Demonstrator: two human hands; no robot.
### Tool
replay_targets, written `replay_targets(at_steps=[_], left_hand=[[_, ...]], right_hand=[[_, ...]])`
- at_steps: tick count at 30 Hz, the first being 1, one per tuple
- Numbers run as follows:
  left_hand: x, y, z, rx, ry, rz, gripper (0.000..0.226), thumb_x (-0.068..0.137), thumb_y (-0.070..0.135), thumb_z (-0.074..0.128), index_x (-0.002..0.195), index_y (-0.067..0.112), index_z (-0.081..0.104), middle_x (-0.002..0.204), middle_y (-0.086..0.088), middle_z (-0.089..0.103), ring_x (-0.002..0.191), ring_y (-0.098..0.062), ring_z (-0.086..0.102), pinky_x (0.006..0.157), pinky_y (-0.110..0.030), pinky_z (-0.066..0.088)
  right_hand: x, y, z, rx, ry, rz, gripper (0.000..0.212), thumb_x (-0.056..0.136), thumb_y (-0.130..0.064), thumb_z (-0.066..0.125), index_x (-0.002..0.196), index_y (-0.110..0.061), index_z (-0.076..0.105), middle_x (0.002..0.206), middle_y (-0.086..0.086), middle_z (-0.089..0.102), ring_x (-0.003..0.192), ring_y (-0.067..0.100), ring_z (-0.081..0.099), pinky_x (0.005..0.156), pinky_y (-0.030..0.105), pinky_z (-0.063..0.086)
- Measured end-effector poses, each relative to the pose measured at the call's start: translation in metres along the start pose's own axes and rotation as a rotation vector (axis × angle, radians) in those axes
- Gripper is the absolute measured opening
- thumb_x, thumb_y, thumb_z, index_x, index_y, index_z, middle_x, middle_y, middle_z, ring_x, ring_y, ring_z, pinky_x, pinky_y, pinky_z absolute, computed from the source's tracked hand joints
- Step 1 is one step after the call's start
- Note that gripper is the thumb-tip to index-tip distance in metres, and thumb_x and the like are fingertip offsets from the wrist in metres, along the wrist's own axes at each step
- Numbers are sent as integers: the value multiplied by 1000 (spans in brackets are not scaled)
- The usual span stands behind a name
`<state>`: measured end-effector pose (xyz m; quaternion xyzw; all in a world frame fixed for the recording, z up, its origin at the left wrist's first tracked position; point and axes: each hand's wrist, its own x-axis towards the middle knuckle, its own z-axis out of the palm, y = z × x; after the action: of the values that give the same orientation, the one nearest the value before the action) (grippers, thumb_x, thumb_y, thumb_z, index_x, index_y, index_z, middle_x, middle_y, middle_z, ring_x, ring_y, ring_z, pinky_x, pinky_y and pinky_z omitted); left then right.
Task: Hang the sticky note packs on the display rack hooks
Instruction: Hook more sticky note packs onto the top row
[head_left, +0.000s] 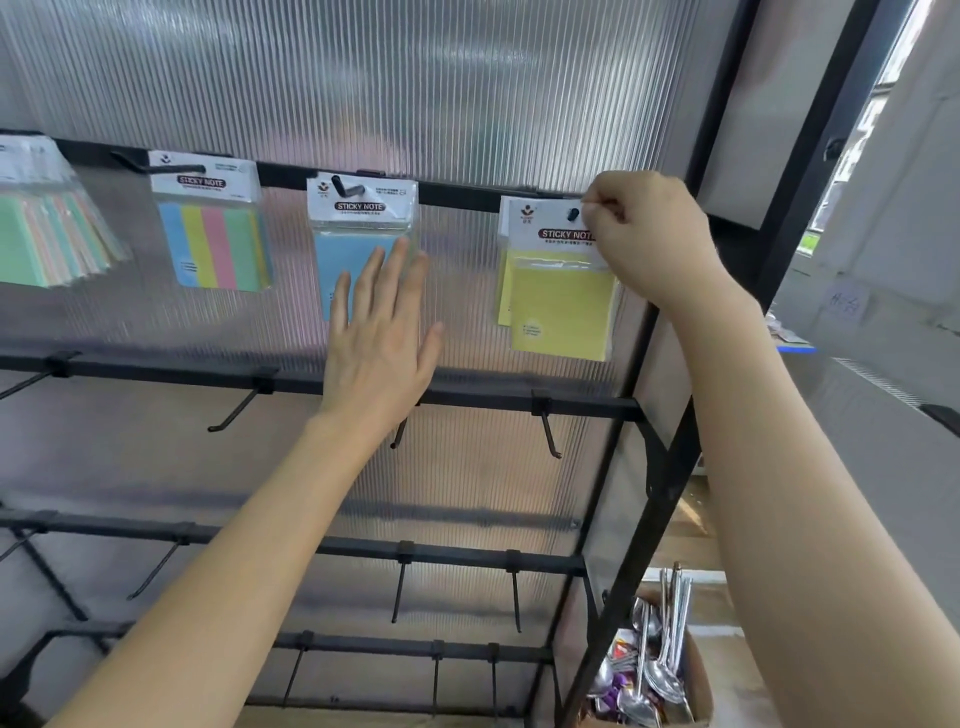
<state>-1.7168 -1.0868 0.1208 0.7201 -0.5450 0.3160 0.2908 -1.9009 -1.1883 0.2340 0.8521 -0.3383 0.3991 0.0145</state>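
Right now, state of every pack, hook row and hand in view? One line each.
yellow pack: on top-row hook, right hand pinching its header
blue pack: hung, left hand in front
striped pack: hung
leftmost packs: hung, several fanned on one hook
lower hooks: bare
right hand: closed on yellow pack's top corner
left hand: open, fingers spread, holding nothing

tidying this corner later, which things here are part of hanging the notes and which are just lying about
Job: yellow pack pinched by right hand; blue pack by open left hand; striped pack; top rail hooks.
Lying about: spoons in a cardboard box.
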Motion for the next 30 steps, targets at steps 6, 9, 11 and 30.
replay_targets(at_steps=[6, 9, 11, 30], left_hand=[[7, -2, 0, 0, 42, -12, 60, 92, 35, 26, 144, 6, 24, 152, -14, 23, 140, -29, 19, 113, -45, 10], [8, -3, 2, -11, 40, -13, 59, 92, 33, 27, 145, 6, 23, 152, -13, 21, 141, -29, 17, 113, -44, 8], [9, -5, 3, -11, 36, -17, 58, 93, 30, 34, 145, 6, 23, 153, -13, 20, 141, -29, 16, 113, -43, 6], [-48, -21, -16, 82, -99, -52, 57, 92, 26, 47, 141, 4, 31, 149, -16, 28, 138, -32, 26, 112, -46, 14]], right_hand=[[9, 3, 16, -56, 14, 41, 18, 90, -13, 45, 89, -15, 63, 82, 3, 60, 77, 22, 51, 65, 26, 32], [14, 8, 26, -47, 96, 62, 20, 90, -18, 50, 101, -15, 66, 99, 4, 67, 89, 22, 56, 67, 25, 34], [19, 12, 33, -39, 128, 91, 16, 91, -24, 54, 100, -17, 64, 102, 1, 66, 90, 19, 55, 66, 25, 32], [-87, -13, 88, -236, 177, 16, 48, 82, -14, 59, 129, -5, 49, 125, 16, 53, 112, 34, 51, 91, 44, 38]])
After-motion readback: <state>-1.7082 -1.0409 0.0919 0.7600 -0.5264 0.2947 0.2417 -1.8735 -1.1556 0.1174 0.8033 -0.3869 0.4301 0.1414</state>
